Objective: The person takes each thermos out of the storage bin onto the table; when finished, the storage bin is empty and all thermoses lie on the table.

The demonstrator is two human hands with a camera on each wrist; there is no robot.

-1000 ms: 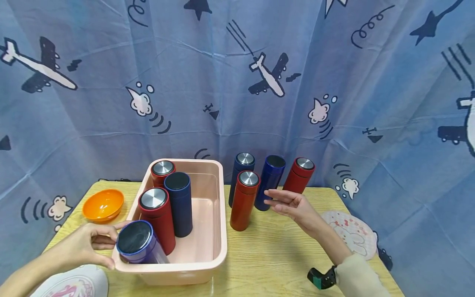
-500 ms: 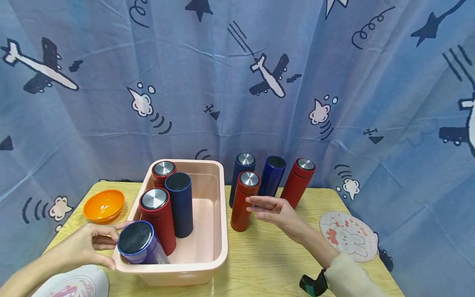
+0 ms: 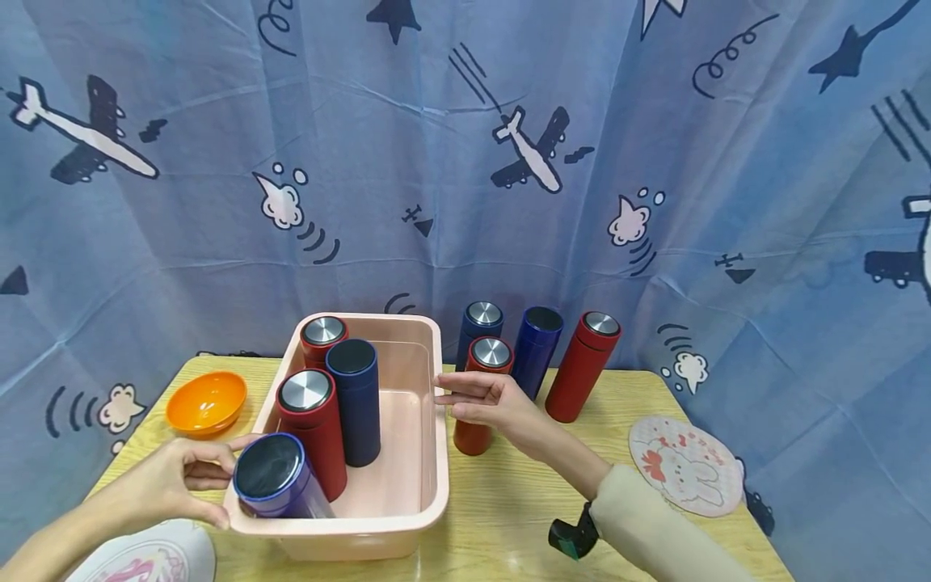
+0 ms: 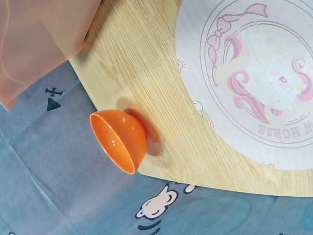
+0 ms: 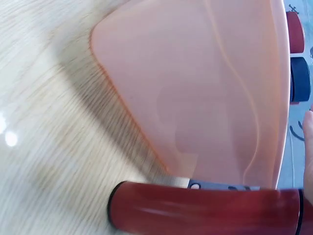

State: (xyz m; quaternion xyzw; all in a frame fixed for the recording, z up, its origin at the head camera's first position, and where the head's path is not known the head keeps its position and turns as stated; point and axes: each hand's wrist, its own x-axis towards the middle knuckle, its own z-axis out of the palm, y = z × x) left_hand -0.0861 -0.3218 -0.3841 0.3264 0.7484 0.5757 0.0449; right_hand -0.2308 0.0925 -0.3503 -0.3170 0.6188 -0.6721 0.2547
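Observation:
A pink bin (image 3: 407, 453) stands on the table and holds several upright thermoses: a purple-blue one (image 3: 271, 473) in the front left corner, a red one (image 3: 313, 416), a dark blue one (image 3: 355, 412) and another red one (image 3: 323, 335) behind. My left hand (image 3: 174, 481) grips the bin's front left corner with thumb and fingers, beside the purple-blue thermos. My right hand (image 3: 502, 408) holds nothing; its extended fingers reach the bin's right rim, passing before an orange-red thermos (image 3: 474, 439) on the table. That thermos lies along the bottom of the right wrist view, beside the bin's wall (image 5: 186, 98).
Behind the right hand stand a dark blue thermos (image 3: 482, 319), a blue one (image 3: 538, 347) and a red one (image 3: 584, 368). An orange bowl (image 3: 207, 404) sits left of the bin. Round mats lie at front left (image 3: 145, 558) and right (image 3: 684, 469). A curtain (image 3: 436, 162) hangs behind.
My right hand has moved left from beside the blue thermos, past the orange-red one, to the bin's right rim. My left hand has stayed at the bin's corner.

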